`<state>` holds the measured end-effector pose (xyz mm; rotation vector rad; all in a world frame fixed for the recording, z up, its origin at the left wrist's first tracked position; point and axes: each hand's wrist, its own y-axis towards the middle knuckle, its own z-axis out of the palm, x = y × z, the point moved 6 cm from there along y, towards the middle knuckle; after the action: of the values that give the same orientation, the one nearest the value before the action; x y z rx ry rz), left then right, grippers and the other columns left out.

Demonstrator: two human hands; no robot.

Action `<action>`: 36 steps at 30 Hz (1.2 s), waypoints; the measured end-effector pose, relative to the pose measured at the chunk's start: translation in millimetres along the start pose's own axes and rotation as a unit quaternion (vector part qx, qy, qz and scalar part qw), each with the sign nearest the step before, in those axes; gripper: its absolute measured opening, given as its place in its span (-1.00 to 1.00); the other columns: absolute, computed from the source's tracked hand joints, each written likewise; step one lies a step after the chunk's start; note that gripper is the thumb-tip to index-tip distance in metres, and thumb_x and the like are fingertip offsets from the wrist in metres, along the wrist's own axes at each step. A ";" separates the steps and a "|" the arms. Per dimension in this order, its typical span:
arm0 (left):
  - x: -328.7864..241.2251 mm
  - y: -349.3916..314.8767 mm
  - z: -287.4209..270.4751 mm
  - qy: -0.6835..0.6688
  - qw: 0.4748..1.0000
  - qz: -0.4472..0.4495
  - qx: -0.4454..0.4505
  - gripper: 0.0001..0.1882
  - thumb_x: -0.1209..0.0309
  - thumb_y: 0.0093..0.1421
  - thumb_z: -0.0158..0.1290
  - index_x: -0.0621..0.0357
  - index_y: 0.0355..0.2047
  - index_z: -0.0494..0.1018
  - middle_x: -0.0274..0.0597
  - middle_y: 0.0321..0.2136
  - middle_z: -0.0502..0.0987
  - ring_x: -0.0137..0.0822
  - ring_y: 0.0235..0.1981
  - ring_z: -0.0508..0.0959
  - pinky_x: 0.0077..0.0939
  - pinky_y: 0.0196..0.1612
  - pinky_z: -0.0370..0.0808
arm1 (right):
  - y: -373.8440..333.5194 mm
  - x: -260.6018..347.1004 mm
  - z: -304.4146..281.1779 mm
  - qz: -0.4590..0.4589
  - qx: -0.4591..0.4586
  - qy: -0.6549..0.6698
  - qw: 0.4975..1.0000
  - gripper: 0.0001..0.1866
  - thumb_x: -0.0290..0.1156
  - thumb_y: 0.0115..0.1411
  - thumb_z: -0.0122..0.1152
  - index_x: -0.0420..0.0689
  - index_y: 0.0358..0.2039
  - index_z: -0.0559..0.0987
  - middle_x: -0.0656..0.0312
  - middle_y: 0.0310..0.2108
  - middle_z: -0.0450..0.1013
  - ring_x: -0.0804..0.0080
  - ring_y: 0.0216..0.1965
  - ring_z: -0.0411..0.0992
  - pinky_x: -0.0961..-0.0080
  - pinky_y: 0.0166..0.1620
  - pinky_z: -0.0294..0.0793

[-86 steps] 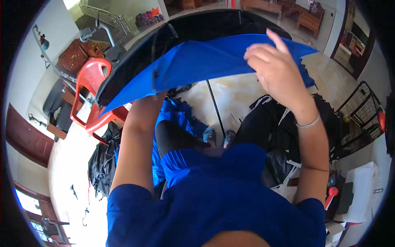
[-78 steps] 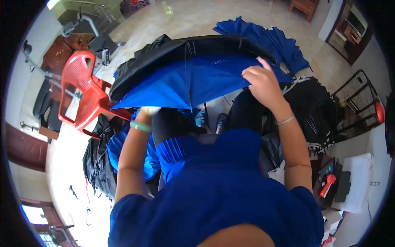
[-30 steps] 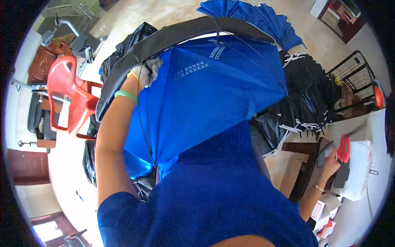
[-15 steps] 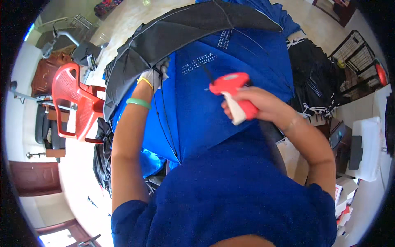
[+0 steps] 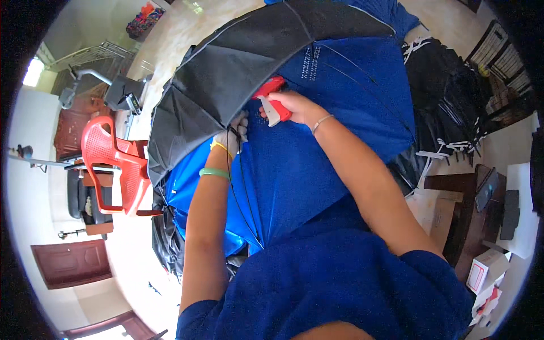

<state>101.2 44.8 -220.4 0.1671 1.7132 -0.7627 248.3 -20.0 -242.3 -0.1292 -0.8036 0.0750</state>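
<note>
An umbrella lies spread before me, its black canopy panels (image 5: 192, 85) arched over a blue panel (image 5: 306, 153) with small white marks. My left hand (image 5: 240, 129), in a whitish glove, is closed on the umbrella's edge by thin dark ribs; its fingertips are partly hidden. Wrapped around the handle of a red and white tagging gun (image 5: 275, 113) is my right hand (image 5: 292, 105). The gun's front end is tucked beneath the black canopy's edge, just beyond my left hand, so its tip is out of sight.
A red plastic chair (image 5: 116, 164) stands at the left. Folded black umbrellas (image 5: 447, 96) with white straps are piled at the right. Further right are a dark wooden table (image 5: 470, 195) and a white box (image 5: 487, 269). A black wire rack (image 5: 496, 68) stands at the far right.
My right hand has carried the tagging gun left and away from me, bringing its front end under the black canopy edge. My left hand still grips the umbrella; the view has shifted slightly.
</note>
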 end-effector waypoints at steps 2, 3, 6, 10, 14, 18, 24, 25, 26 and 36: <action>6.4 11.0 -2.0 0.019 1.000 -0.003 -0.001 -0.84 0.24 0.07 0.04 0.00 -0.45 0.39 -0.49 -0.71 0.29 -0.60 -0.81 0.18 -0.67 -0.81 0.11 | 4.0 -9.5 -3.2 0.001 -0.001 0.014 1.000 -0.68 -0.38 0.11 -0.03 -0.26 -0.13 0.36 0.00 -0.30 0.43 0.18 -0.31 0.47 0.31 -0.24 0.48; 13.8 16.3 -5.4 0.010 1.000 -0.019 0.002 -0.84 0.23 0.07 0.04 0.01 -0.45 0.39 -0.49 -0.71 0.28 -0.60 -0.81 0.18 -0.68 -0.81 0.10 | 4.2 -11.5 -2.3 -0.012 -0.023 -0.006 1.000 -0.69 -0.38 0.12 -0.03 -0.25 -0.14 0.36 0.01 -0.30 0.43 0.20 -0.33 0.47 0.33 -0.26 0.48; 26.5 27.7 -12.0 -0.009 0.998 -0.054 0.004 -0.82 0.22 0.06 0.05 0.02 -0.44 0.39 -0.48 -0.72 0.27 -0.60 -0.81 0.17 -0.69 -0.80 0.10 | 5.6 -18.6 1.4 -0.034 -0.066 -0.044 0.996 -0.70 -0.38 0.12 -0.02 -0.24 -0.15 0.37 0.04 -0.32 0.43 0.24 -0.36 0.47 0.35 -0.31 0.49; 31.0 23.0 -13.7 -0.029 0.994 -0.105 -0.002 -0.79 0.21 0.05 0.06 0.03 -0.40 0.39 -0.48 -0.72 0.26 -0.59 -0.81 0.16 -0.71 -0.78 0.12 | 5.5 -27.4 -1.9 -0.061 -0.131 -0.072 0.987 -0.71 -0.39 0.13 -0.02 -0.22 -0.14 0.37 0.10 -0.36 0.43 0.31 -0.38 0.48 0.41 -0.35 0.48; 25.0 14.0 -8.7 -0.047 0.997 -0.069 -0.009 -0.77 0.19 0.05 0.05 0.03 -0.38 0.38 -0.48 -0.72 0.25 -0.60 -0.81 0.17 -0.70 -0.79 0.11 | 8.6 -34.0 -0.8 -0.099 -0.139 -0.180 0.969 -0.73 -0.42 0.11 -0.02 -0.22 -0.16 0.38 0.13 -0.38 0.43 0.37 -0.40 0.47 0.46 -0.39 0.47; 16.7 10.5 -6.7 -0.071 0.997 -0.033 -0.005 -0.75 0.16 0.05 0.04 0.04 -0.40 0.36 -0.49 -0.74 0.23 -0.59 -0.82 0.16 -0.68 -0.81 0.10 | 4.8 -34.4 3.2 -0.078 -0.134 -0.190 0.969 -0.76 -0.44 0.10 -0.04 -0.25 -0.22 0.40 0.15 -0.39 0.44 0.37 -0.41 0.48 0.47 -0.39 0.47; 2.4 -2.6 1.3 -0.013 0.992 -0.105 -0.074 -0.74 0.11 0.05 0.02 -0.01 -0.51 0.34 -0.47 -0.79 0.19 -0.55 -0.87 0.13 -0.63 -0.84 0.09 | -2.3 -27.4 3.0 -0.111 -0.154 -0.164 0.968 -0.78 -0.45 0.09 -0.05 -0.26 -0.27 0.44 0.14 -0.40 0.45 0.37 -0.41 0.48 0.48 -0.38 0.47; -0.7 -4.8 2.2 -0.025 0.992 -0.089 -0.081 -0.74 0.10 0.05 0.02 -0.02 -0.54 0.33 -0.47 -0.80 0.19 -0.54 -0.87 0.12 -0.62 -0.84 0.09 | -3.2 -27.1 6.0 -0.102 -0.141 -0.170 0.970 -0.78 -0.45 0.08 -0.05 -0.27 -0.28 0.44 0.14 -0.40 0.45 0.36 -0.41 0.48 0.48 -0.37 0.47; 1.6 -3.2 0.4 -0.024 0.992 -0.089 -0.080 -0.74 0.10 0.05 0.02 -0.02 -0.54 0.33 -0.47 -0.80 0.19 -0.54 -0.87 0.12 -0.62 -0.84 0.09 | -4.0 -26.3 6.9 -0.103 -0.142 -0.169 0.970 -0.78 -0.45 0.08 -0.05 -0.27 -0.28 0.44 0.14 -0.40 0.45 0.36 -0.41 0.48 0.48 -0.37 0.47; 17.9 11.3 -15.4 0.005 0.989 -0.114 -0.099 -0.78 0.13 0.08 0.02 -0.07 -0.53 0.33 -0.45 -0.75 0.29 -0.50 -0.86 0.17 -0.56 -0.84 0.11 | -10.5 -32.9 12.6 -0.054 -0.101 -0.055 0.992 -0.74 -0.41 0.10 -0.04 -0.24 -0.20 0.42 0.11 -0.36 0.46 0.35 -0.37 0.48 0.42 -0.35 0.48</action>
<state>88.8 57.2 -239.8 -0.1649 1.8251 -0.7538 216.6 -33.1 -255.6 -0.2734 -0.9259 -0.1028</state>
